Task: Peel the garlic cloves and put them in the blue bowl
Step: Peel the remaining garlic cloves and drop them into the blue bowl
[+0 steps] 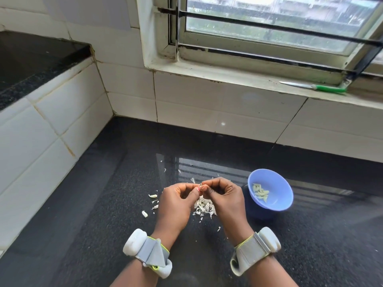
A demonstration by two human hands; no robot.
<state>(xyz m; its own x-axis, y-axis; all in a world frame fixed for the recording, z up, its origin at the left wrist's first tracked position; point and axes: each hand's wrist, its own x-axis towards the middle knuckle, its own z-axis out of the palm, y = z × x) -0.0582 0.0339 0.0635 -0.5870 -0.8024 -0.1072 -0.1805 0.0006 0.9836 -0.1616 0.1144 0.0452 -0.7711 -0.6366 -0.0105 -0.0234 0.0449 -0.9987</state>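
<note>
Head view looks down on a dark speckled surface (290, 255) set against white wall tiles. Both hands meet above it: the left hand (176, 201) and the right hand (224, 198) have their fingers curled in, fingertips pressed together on a small garlic clove (200, 185) pinched between them — most of it is hidden by the thumbs. Just below the hands lies a heap of peel (204, 208), with loose scraps and a clove or two (144, 213) scattered to the left. The blue bowl (277, 179) stands near the right hand, tilted toward the camera, holding several peeled cloves (260, 192). Each wrist carries a grey strap with a white pod. On the window sill lies a green-handled knife (315, 87) — well apart from the hands.
</note>
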